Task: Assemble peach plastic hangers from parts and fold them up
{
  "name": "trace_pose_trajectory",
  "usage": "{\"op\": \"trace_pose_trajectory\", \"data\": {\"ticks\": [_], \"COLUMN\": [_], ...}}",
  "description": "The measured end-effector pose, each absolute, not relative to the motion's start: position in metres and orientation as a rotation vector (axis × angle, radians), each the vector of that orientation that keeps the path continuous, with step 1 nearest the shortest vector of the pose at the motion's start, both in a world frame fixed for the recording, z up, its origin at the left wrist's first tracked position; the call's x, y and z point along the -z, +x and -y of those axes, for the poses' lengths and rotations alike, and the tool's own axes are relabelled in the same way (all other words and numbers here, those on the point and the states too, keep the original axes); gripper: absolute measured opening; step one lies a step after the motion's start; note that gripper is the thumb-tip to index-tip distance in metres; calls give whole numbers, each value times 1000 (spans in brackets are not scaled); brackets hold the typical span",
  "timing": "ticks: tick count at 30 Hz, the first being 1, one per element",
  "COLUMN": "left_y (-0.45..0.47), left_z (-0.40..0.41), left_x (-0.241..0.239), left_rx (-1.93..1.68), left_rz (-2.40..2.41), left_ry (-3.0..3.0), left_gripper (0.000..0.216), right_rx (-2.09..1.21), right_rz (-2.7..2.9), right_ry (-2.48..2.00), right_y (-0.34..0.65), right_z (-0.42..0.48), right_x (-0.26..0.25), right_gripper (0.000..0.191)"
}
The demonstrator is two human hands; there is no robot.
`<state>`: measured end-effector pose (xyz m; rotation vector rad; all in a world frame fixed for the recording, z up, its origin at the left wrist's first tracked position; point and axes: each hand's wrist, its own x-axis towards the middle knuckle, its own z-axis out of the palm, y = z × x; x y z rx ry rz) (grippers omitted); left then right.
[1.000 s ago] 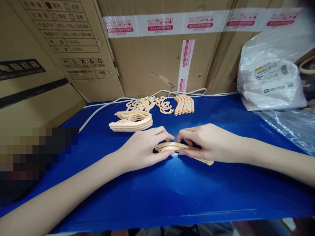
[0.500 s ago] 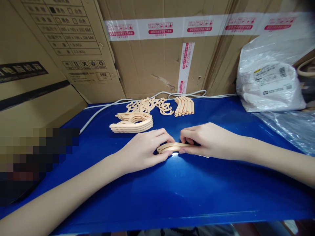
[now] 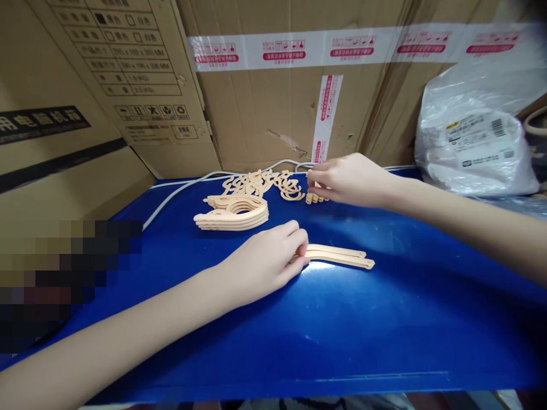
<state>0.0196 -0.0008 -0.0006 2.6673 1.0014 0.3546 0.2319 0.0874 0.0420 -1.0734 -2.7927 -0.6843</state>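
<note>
My left hand is closed on the left end of two curved beige plastic hanger arms, which lie side by side just above the blue table. Their right ends stick out beyond my fingers. Farther back, my right hand reaches over a row of similar hanger arms and covers most of it. Its fingers are bent together at the row; the fingertips and anything between them are hidden. Left of the row lies a loose pile of beige hooks. A neat stack of folded beige hangers stands in front of that pile.
Cardboard boxes wall off the back and left of the blue table. A white cable runs along the back edge. A clear plastic bag with white contents sits at the back right. A pixelated dark patch covers the left edge.
My right hand has let go of the hanger arms and moved back to the row. My left hand keeps hold of the two arms, whose right ends now show. The view has shifted slightly.
</note>
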Motion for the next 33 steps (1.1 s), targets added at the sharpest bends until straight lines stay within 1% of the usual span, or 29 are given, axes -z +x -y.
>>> {"op": "trace_pose_trajectory", "data": {"ticks": [3,7,12,20,26,33], "left_y": [27,29,27,25,25,24], "left_z": [2,4,5,10,11,8], "left_x": [-3,-1,2,4,6,6], "left_rx": [-272,-264,-288,-379,-383,-379], "left_rz": [-1035,-1056,-1060,-1034,-1023,-1001], "left_ry": [2718,2725,2695,2675,2652,2674], "left_gripper": [10,9,9,6,5,7], "right_rx": [904,1017,1161,1160,1210,1169], "right_rz": [2769,2813,2873,2941,3006,3079], "right_ry": [-1046,-980,-841,-738,-748,-698], "right_y": [219,202,190,185,181,176], "right_z": [-120,-150,-166,-176,-181,-191], "right_x": [-41,-35,-31,-28,-32,-29], "right_gripper": [30,25,27,28,27,23]}}
